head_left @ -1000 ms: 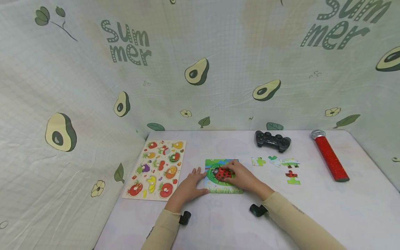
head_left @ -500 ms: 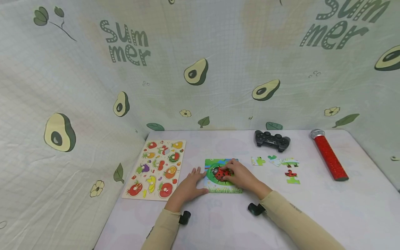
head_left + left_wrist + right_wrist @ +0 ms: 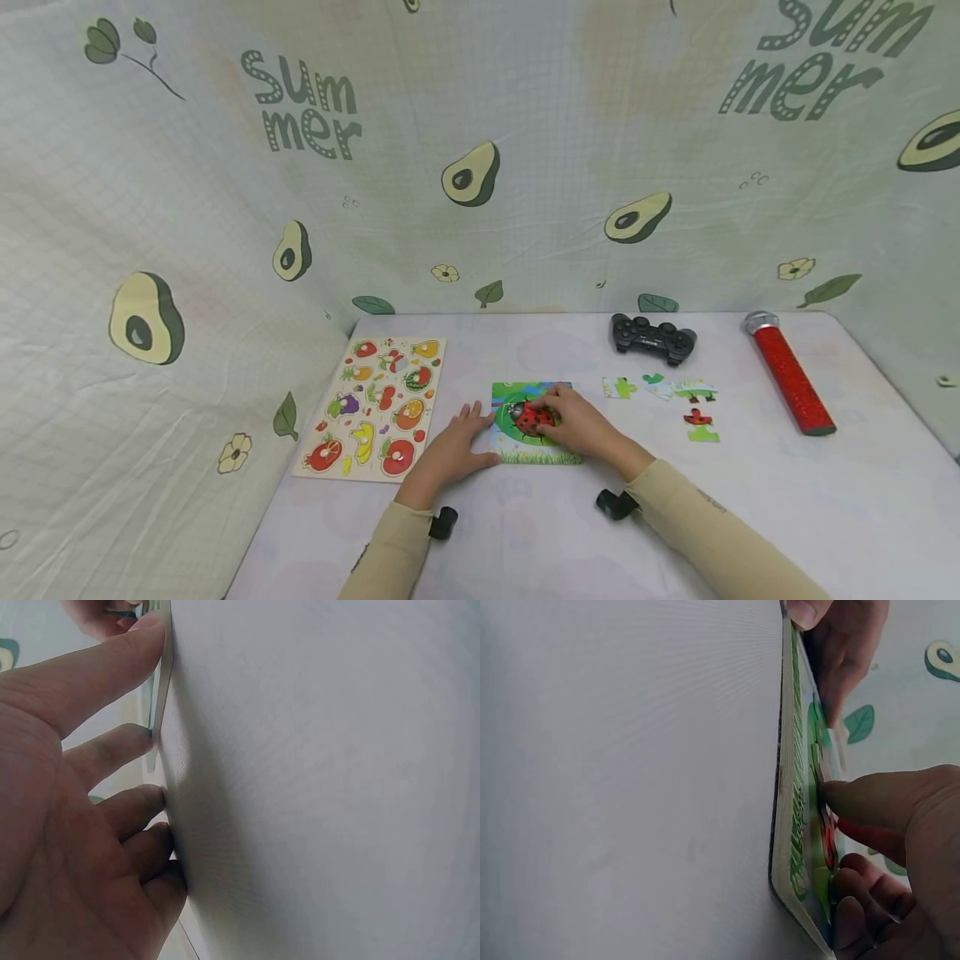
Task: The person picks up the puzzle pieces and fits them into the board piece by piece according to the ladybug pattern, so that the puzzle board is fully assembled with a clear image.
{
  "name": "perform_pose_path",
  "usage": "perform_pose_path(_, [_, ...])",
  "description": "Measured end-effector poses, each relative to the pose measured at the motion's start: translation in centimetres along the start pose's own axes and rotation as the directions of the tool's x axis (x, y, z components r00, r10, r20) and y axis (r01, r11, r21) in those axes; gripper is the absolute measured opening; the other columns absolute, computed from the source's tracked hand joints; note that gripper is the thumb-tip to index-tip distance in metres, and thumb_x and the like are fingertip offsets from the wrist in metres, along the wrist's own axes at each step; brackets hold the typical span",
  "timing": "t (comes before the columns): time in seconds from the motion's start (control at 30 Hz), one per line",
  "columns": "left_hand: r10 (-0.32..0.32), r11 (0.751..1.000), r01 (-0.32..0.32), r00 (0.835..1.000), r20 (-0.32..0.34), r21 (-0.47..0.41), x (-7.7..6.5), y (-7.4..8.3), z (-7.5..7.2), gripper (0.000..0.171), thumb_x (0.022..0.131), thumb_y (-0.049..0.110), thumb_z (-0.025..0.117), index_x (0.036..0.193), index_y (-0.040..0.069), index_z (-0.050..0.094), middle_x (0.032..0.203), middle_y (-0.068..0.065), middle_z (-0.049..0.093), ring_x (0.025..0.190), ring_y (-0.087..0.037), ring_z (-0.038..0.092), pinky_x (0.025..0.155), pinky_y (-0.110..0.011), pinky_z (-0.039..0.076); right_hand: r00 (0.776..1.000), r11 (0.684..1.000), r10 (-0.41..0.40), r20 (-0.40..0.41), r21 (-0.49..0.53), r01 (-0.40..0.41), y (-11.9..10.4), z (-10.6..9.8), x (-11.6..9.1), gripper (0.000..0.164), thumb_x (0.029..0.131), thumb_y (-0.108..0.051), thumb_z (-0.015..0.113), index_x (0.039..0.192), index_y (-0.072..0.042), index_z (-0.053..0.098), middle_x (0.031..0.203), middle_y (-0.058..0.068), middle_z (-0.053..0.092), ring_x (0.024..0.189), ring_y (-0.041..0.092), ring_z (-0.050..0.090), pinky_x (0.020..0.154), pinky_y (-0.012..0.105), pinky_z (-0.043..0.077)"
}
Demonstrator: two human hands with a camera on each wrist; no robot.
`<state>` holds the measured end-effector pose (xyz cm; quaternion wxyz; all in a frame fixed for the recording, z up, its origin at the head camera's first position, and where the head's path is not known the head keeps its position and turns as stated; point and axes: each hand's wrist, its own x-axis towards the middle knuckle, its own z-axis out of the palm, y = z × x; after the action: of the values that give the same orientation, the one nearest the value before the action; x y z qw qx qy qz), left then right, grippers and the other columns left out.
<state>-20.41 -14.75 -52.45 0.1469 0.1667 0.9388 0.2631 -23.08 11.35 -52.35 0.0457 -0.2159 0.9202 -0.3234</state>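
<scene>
A square ladybug puzzle board (image 3: pixel 517 457) with a green grass border lies flat in the middle of the table. My right hand (image 3: pixel 581 421) reaches over its right side in the head view. Its thumb and fingers pinch a red, black-spotted ladybug puzzle piece (image 3: pixel 528 419) at the board's centre; the fingers partly hide it. In the right wrist view the thumb (image 3: pixel 855 799) touches the picture. My left hand (image 3: pixel 453 450) rests on the table with fingers spread. Its thumb (image 3: pixel 120 664) touches the board's near left corner, and the index finger meets the left edge.
A fruit peg board (image 3: pixel 375 408) lies left of my left hand. To the right are several loose jigsaw pieces (image 3: pixel 701 425), a black game controller (image 3: pixel 652 337) and a red glittery microphone (image 3: pixel 793 379). A printed cloth (image 3: pixel 540 167) hangs behind the table.
</scene>
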Motion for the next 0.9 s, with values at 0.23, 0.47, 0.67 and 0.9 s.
perform_pose_path(0.23, [0.002,1.000,-0.002,1.000,-0.001,0.001,0.0,0.0,0.1,0.076,0.090,0.041,0.077,0.154,0.014,0.046,0.166,-0.014,0.026,0.156,-0.032,0.015,0.123,-0.052,0.023,1.000,0.999,-0.022,0.002,0.034,0.022,0.4,-0.3,-0.6,0.033,0.094,-0.021,0.075,0.126,-0.012,0.071,0.118,0.005,0.056,0.100,0.019,0.057,0.087,0.042,0.052])
perform_pose_path(0.47, [0.000,1.000,0.000,1.000,0.000,0.009,0.0,0.0,0.1,0.076,0.090,0.041,0.077,0.154,0.015,0.046,0.166,-0.013,0.026,0.156,-0.032,0.014,0.123,-0.052,0.023,0.997,0.995,-0.066,-0.033,0.075,0.068,1.2,-0.8,-1.4,0.030,0.095,-0.017,0.073,0.125,-0.014,0.071,0.111,0.003,0.056,0.086,0.010,0.052,0.072,0.028,0.048])
perform_pose_path(0.67, [0.004,1.000,-0.004,1.000,-0.002,0.010,0.0,0.0,0.1,0.077,0.090,0.042,0.077,0.154,0.014,0.046,0.166,-0.014,0.026,0.155,-0.033,0.015,0.122,-0.053,0.024,0.996,0.994,-0.073,-0.051,0.084,0.077,1.7,-1.7,-2.4,0.031,0.094,-0.013,0.072,0.125,-0.011,0.070,0.112,0.006,0.057,0.086,0.013,0.054,0.072,0.027,0.050])
perform_pose_path(0.9, [0.006,1.000,-0.006,1.000,-0.003,0.010,0.0,0.0,0.1,0.076,0.090,0.041,0.077,0.154,0.014,0.046,0.166,-0.013,0.026,0.156,-0.032,0.014,0.123,-0.052,0.022,0.997,0.996,-0.034,-0.074,0.077,0.039,2.8,-3.0,-3.9,0.030,0.096,-0.012,0.070,0.125,-0.012,0.070,0.112,0.002,0.058,0.092,0.013,0.055,0.074,0.029,0.051])
